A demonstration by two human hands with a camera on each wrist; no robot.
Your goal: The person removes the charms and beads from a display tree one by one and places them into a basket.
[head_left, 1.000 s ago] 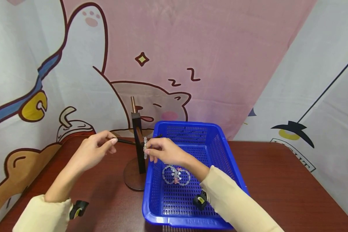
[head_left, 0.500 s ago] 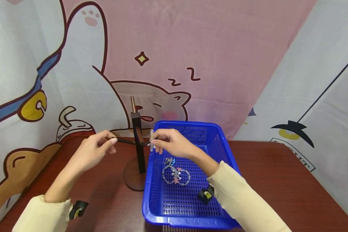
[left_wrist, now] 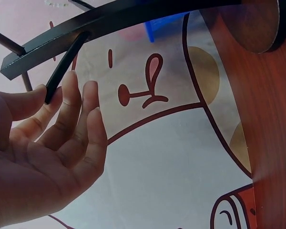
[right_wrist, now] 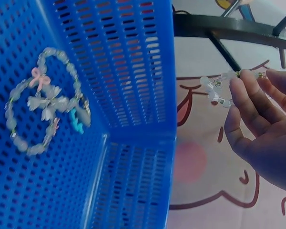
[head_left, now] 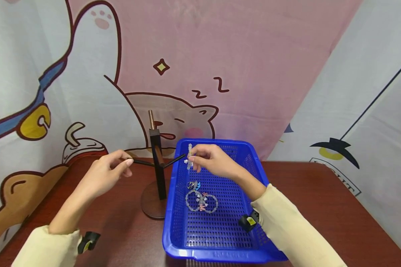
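A dark wooden rack has an upright post (head_left: 157, 167), a round base (head_left: 151, 205) and several thin pegs. My left hand (head_left: 105, 174) pinches the end of its left black peg (left_wrist: 66, 67) between thumb and finger. Just off the tip of the right peg (head_left: 173, 161), my right hand (head_left: 217, 161) pinches a clear beaded bracelet (head_left: 189, 163); my fingers hide part of it. Below, in a blue basket (head_left: 170, 237), lie two pale beaded bracelets (right_wrist: 24, 143) with pink bows and pale flower-like charms. A small keyring with a blue charm (head_left: 197, 185) lies beside them.
The basket stands on a brown wooden table (head_left: 120, 237), right of the rack and close to its base. A printed cartoon cloth (head_left: 254, 74) hangs behind the table. Each wrist wears a small black camera, such as the left one (head_left: 88, 241).
My right hand has drawn the bracelet rightward along the right peg, from near the post to past the tip. The keyring in the basket has come into sight. My left hand stays on its peg.
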